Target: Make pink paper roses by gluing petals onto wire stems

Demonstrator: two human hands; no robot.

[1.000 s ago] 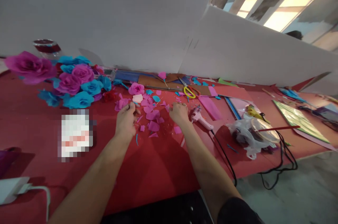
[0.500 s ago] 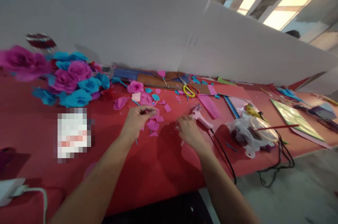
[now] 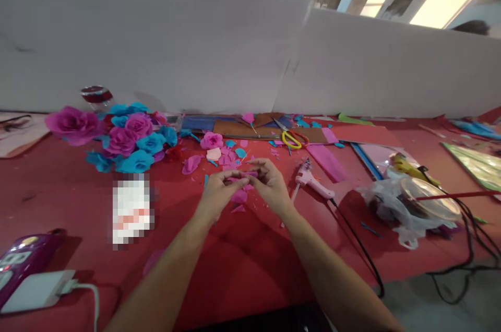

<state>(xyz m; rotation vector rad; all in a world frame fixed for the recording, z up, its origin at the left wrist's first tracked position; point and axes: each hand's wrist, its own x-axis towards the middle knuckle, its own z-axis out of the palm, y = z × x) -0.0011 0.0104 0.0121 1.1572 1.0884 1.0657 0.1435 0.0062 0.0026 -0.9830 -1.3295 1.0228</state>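
Observation:
My left hand point(image 3: 217, 193) and my right hand point(image 3: 270, 186) meet just above the red table point(image 3: 235, 253), fingertips pinched together on a small pink paper petal piece point(image 3: 242, 175). Loose pink and blue paper petals point(image 3: 230, 157) lie scattered beyond and under the hands. A pink glue gun point(image 3: 313, 180) rests just right of my right hand, its black cord trailing off the table edge. Yellow-handled scissors point(image 3: 291, 139) lie farther back.
A pile of finished pink and blue paper roses point(image 3: 125, 136) sits at the left. A plastic bag with a clear lid point(image 3: 415, 204) lies at the right. A purple power strip with a white plug point(image 3: 27, 269) is at the near left. White partition boards point(image 3: 195, 55) back the table.
Both hands came off the scraps on the table and drew together, now pinching a pink piece between them. The camera tilted down and shifted slightly right.

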